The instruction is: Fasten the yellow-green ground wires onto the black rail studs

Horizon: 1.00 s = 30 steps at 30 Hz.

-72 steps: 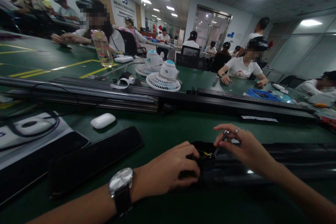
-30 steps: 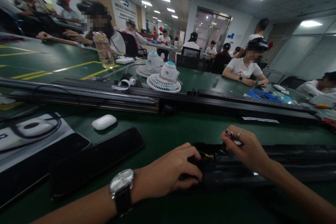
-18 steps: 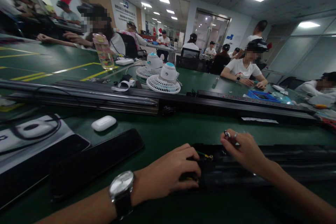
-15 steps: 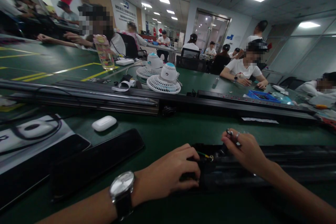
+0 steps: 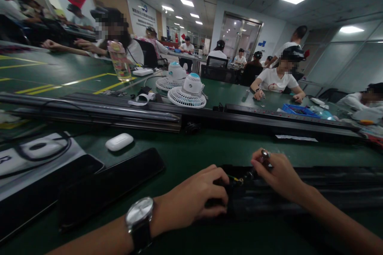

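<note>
My left hand [image 5: 197,193], with a wristwatch [image 5: 139,212] on its wrist, is closed with curled fingers over the left end of a long black bar [image 5: 326,189]. A yellow-green wire with a ring terminal [image 5: 240,181] comes out beside its fingertips. To the right, my right hand [image 5: 279,169] pinches a small dark screwdriver-like tool [image 5: 249,175], tilted down to the left. The tool's lower end is close to the ring terminal; I cannot tell whether they touch. My right fingers partly hide the tool, and dark shadow blurs the bar's end.
At left lie a black phone-like slab [image 5: 110,185], a white earbud case [image 5: 119,142] and a looped black cable. Long metal rails [image 5: 269,121] cross the table behind my hands. Beyond them stand two white fans [image 5: 188,92] and a bottle [image 5: 119,61]. Co-workers sit across the table.
My right hand has turned slightly and dipped a little, showing more of the dark tool by the ring terminal. My left hand stays in place. The co-worker across has lifted one hand.
</note>
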Tool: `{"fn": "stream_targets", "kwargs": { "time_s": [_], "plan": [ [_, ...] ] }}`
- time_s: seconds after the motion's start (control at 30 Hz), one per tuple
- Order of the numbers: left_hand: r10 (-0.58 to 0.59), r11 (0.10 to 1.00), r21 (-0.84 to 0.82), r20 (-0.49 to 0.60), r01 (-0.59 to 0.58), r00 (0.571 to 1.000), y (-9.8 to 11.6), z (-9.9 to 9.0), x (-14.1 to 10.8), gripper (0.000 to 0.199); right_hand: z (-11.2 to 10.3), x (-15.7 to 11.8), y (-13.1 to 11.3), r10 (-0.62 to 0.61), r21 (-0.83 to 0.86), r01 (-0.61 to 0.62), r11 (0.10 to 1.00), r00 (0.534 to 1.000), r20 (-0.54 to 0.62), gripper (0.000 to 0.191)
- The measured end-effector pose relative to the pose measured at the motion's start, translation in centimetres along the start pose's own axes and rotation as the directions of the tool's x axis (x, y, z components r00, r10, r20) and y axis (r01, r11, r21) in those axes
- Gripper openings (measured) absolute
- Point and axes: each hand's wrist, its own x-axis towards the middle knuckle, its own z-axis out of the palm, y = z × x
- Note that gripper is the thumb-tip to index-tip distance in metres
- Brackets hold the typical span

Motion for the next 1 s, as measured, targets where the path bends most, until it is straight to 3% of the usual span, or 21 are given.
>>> {"fn": "stream_targets", "kwargs": {
  "time_s": [0.53, 1.0],
  "plan": [
    [-0.029, 0.999, -0.016, 0.004, 0.029, 1.0, 0.15, -0.09, -0.1, 0.016, 0.18, 0.19, 0.07, 0.05, 0.045, -0.054, 0.997, 0.994, 0.099, 0.022],
    [-0.009, 1.0, -0.015, 0.011, 0.009, 1.0, 0.24, -0.36, 0.03, 0.008, 0.15, 0.05, 0.05, 0.124, 0.093, -0.128, 0.987, 0.991, 0.055, 0.019]
  ]
}}
